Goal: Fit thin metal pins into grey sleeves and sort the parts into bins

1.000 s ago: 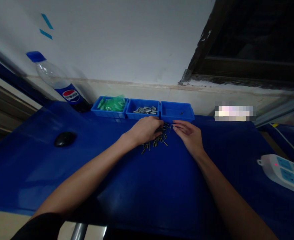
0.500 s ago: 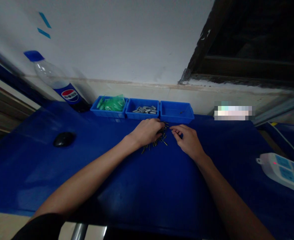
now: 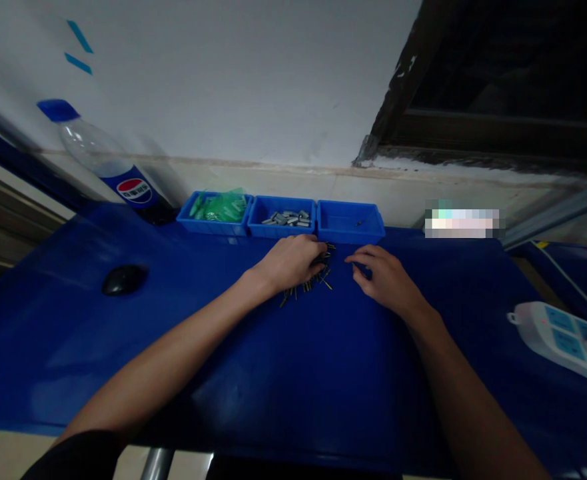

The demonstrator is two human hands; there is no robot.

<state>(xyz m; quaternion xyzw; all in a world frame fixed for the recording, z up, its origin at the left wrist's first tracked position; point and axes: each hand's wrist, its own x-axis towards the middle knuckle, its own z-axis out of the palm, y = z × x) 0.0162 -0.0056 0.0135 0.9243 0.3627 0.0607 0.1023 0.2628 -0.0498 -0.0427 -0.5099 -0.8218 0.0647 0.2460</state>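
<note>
A loose pile of thin, brass-coloured metal pins (image 3: 307, 285) lies on the blue tabletop, partly covered by my left hand. My left hand (image 3: 296, 261) is curled over the pile, with pins showing between its thumb and fingers; the fingertips are partly hidden. To the right of the pile, my right hand (image 3: 380, 275) hovers with thumb and forefinger apart. A tiny dark spot shows near its thumb tip, too small to make out. Behind the hands stands a blue bin (image 3: 350, 233) with one small dark piece (image 3: 359, 223) in it.
A middle bin (image 3: 280, 231) holds grey metal pieces (image 3: 290, 218); the left bin (image 3: 213, 227) holds green plastic bags (image 3: 223, 207). A Pepsi bottle (image 3: 133, 190) stands back left, near a black mouse (image 3: 123, 279). On the right lies a white power strip (image 3: 538, 323).
My right hand has drawn slightly right, away from the pile, and its thumb and forefinger have parted. My left hand stays over the pins. The view has shifted a little.
</note>
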